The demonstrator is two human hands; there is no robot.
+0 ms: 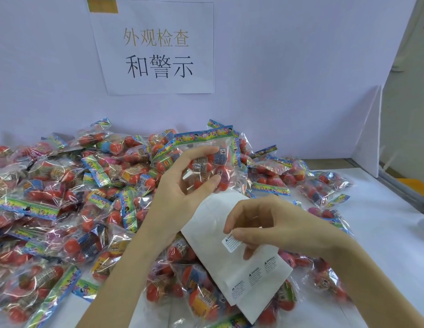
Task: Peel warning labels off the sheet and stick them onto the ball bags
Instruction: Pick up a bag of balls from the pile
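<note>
My left hand (180, 183) grips a clear ball bag (211, 159) with red balls and a colourful header, lifted above the pile. My right hand (265, 226) pinches a small white warning label (231, 242) between thumb and forefinger, just above the white label sheet (230, 263). The sheet lies slanted on the bags in front of me, with three more labels (253, 276) along its lower edge.
A big heap of ball bags (64, 197) covers the white table from the left to the middle. More bags (324, 185) lie to the right. A white wall with a paper sign (156, 48) stands behind. The table's right edge (400, 192) has a metal rail.
</note>
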